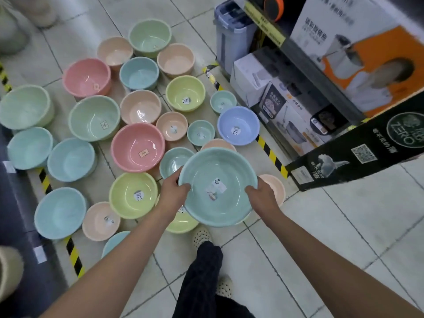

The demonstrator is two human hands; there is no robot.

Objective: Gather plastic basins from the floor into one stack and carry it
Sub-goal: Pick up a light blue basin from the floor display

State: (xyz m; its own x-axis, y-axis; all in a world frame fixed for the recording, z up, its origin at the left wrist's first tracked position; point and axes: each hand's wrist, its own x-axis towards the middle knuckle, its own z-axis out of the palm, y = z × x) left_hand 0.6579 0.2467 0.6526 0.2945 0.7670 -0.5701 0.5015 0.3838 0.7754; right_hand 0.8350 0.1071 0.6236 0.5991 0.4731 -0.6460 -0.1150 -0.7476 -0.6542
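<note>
A: While both hands are up, log the grip. The left hand (173,190) clasps the left rim of a large round teal plastic basin (218,187), thumb inside; the right hand (261,194) clasps the right rim the same way. The basin is held level above the tiled floor (344,214).

B: Any label on it?

A: A small sticker (215,188) on its inner bottom, print too small to read. Beyond the right hand, a black carton (367,148) reads "ZERO" in a round green mark, with a QR code and Chinese characters that I cannot make out. Further beyond, an orange-and-white box (358,63) carries Chinese text, blurred.

B: Count of basins on the floor?

A: Roughly two dozen, spread left of and beyond the left hand; some are hidden under the held one, so no exact total. By colour, as far as they show: two pink basins (137,146), three yellow-green basins (133,195), one periwinkle-blue basin (238,125). Peach and pale green or teal ones make up the rest. Several carry bottom stickers; a panda-face sticker (137,196) shows in the yellow-green basin just left of the left hand.
</note>
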